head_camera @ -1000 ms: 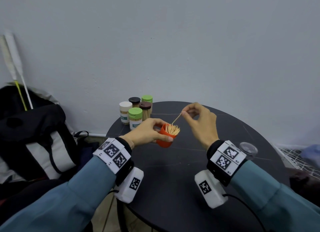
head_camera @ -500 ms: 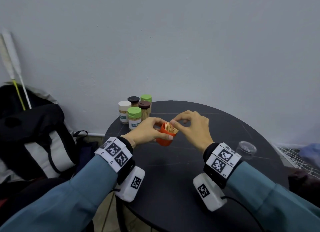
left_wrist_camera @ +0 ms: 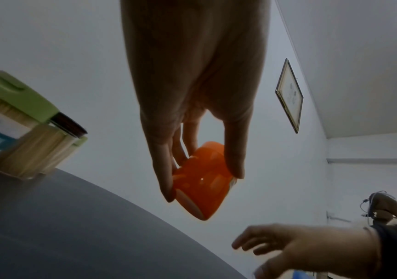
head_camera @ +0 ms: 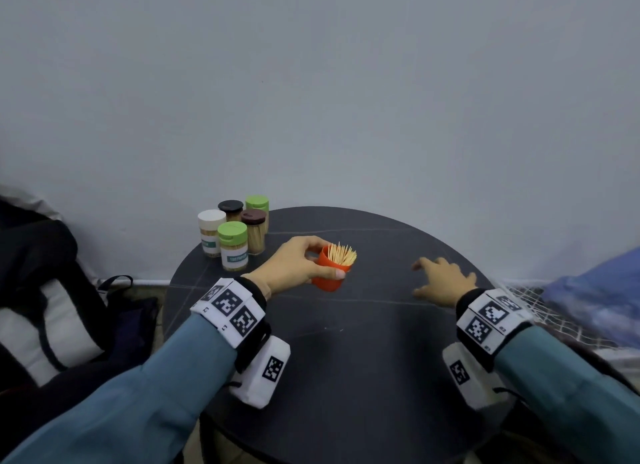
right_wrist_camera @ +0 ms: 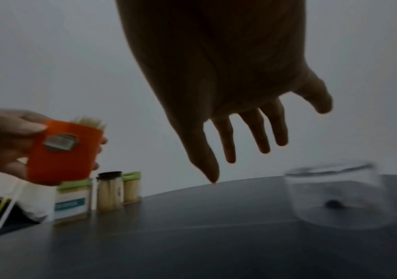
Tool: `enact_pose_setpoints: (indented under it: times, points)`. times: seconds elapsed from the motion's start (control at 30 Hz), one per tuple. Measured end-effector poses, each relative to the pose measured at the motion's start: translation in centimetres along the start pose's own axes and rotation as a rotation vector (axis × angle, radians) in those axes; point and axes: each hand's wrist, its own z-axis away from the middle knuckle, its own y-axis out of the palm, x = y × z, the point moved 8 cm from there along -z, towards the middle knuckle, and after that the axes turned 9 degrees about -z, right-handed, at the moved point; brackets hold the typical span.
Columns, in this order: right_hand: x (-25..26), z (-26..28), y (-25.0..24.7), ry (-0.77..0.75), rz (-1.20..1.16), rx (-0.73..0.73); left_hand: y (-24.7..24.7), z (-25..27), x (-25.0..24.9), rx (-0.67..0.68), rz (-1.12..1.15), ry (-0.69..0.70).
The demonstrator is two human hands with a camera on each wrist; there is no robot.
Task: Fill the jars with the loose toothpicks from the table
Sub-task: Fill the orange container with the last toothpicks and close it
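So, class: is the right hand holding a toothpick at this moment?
No: the right hand hangs over the table with fingers spread, holding nothing.

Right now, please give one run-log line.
left hand: holds orange jar | toothpicks: inside | right hand: open, near clear lid

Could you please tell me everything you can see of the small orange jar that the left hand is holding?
The small orange plastic jar is a short, round, lidless cup, held off the dark round table and tilted toward the right. The left hand grips its wall, thumb on the near side, fingers behind. A dense bundle of pale wooden toothpicks sticks out of its open mouth. The right wrist view shows a small silvery label on its side. Nothing else touches it.
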Motion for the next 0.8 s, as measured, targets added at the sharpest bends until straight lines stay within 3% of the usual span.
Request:
enact_pose_setpoints:
  times: [0.13, 0.3, 0.47, 0.67, 0.8]
  points:
    - [-3.6, -0.7, 1.6, 0.077, -0.032, 0.1, 1.0, -0.6, -0.7, 0.012, 0.012, 0.02]
    - [-3.4, -0.9, 1.3, -0.004, -0.097, 0.057, 1.4, -0.9, -0.7, 0.016, 0.023, 0.028]
    - [2.0, 0.2, -1.1, -0.225, -0.323, -0.058, 0.4, -0.6, -0.4, -0.015, 0.024, 0.039]
    - [9.5, 2.9, -3.2, -0.375, -0.97, 0.001, -1.8, 0.1, 1.0, -0.072, 0.047, 0.02]
    - [12.5, 3.6, -2.9, -0.436, -0.997, 0.028, -3.0, 0.7, 1.7, -0.09, 0.042, 0.014]
